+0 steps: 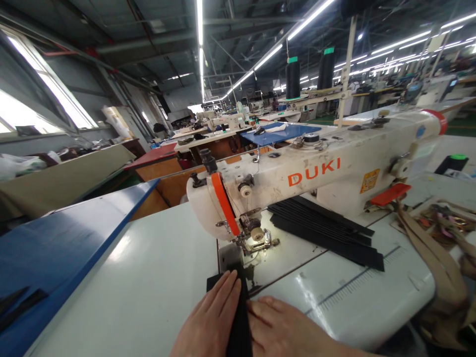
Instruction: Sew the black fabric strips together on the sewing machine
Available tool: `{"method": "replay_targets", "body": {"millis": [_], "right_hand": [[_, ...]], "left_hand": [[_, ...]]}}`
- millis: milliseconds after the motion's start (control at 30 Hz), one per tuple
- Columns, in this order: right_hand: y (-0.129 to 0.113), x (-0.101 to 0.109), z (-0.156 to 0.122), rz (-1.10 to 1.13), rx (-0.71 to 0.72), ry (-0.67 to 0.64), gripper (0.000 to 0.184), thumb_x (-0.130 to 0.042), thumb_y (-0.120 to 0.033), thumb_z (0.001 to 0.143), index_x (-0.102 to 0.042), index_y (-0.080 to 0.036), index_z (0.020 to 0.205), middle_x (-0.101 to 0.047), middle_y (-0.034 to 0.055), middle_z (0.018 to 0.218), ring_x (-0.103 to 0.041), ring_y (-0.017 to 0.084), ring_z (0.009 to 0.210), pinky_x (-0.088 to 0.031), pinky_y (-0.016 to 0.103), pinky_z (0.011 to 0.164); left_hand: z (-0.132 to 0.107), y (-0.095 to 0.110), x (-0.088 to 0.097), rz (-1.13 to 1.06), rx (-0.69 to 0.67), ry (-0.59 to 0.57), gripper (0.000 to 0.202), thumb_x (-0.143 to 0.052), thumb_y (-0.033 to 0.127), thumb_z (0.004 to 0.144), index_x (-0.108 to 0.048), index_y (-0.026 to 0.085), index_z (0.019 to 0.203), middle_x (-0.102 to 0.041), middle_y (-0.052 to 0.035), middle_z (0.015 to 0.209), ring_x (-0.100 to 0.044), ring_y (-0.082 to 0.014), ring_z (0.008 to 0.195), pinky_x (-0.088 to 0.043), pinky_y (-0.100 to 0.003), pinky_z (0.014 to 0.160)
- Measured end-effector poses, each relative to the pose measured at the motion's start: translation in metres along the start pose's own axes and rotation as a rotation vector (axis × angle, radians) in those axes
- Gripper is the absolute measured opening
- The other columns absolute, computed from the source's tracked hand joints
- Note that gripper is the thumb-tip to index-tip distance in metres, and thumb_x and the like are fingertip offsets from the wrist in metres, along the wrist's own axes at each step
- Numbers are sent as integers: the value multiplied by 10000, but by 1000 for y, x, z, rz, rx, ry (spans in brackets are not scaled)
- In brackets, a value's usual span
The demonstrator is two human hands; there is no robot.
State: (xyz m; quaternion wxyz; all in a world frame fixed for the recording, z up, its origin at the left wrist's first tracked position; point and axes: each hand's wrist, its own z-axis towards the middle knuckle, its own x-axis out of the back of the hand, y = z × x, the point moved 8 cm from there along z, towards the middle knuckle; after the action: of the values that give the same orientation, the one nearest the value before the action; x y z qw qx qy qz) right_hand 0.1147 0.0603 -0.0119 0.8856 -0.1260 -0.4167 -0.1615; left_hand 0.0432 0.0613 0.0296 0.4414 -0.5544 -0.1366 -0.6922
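Observation:
A black fabric strip (240, 322) runs lengthwise from the bottom of the view to the presser foot of a white sewing machine (275, 173) marked DUKI. My left hand (215, 312) lies over the strip's left side, fingers stretched out together and flat, its thumb hidden. At the strip's right edge is my right hand (278, 327), its fingers bent and closed on the cloth, the tips partly hidden. Both hands are just in front of the needle area (249, 245), which is lit by a small lamp. The strip's far end is partly hidden by the fingers.
Several black strips (327, 230) lie fanned out under the machine's arm. Tan straps (435, 267) hang at the table's right edge, near a ruler scale (357, 277). A blue tabletop (74, 248) adjoins on the left. Thread cones (293, 79) stand behind the machine.

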Motion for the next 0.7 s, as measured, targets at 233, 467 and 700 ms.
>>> {"method": "replay_targets", "body": {"millis": [233,467,700], "right_hand": [[-3,10,2,-41,30,114,116,-566,-213,847,-624,-113,856,-702,93,831,-603,204,749,-492,285,680],[-1,21,3,-25,27,227,114,-547,-192,847,-620,-118,800,-657,47,723,-581,195,695,-484,284,643],[0,9,-1,-7,10,175,145,-536,-221,852,-623,-105,841,-638,56,724,-580,206,707,-493,288,642]], "left_hand": [[-1,0,2,-14,24,14,524,-404,37,794,-536,115,1295,-628,-112,1272,-580,-197,1186,-473,-255,986],[-2,2,0,16,0,-4,497,-401,32,797,-547,99,1268,-630,-124,1266,-596,-200,1167,-475,-256,978],[-1,0,-1,-9,3,19,573,-392,53,820,-433,113,1388,-621,-113,1282,-597,-194,1164,-475,-256,980]]}}
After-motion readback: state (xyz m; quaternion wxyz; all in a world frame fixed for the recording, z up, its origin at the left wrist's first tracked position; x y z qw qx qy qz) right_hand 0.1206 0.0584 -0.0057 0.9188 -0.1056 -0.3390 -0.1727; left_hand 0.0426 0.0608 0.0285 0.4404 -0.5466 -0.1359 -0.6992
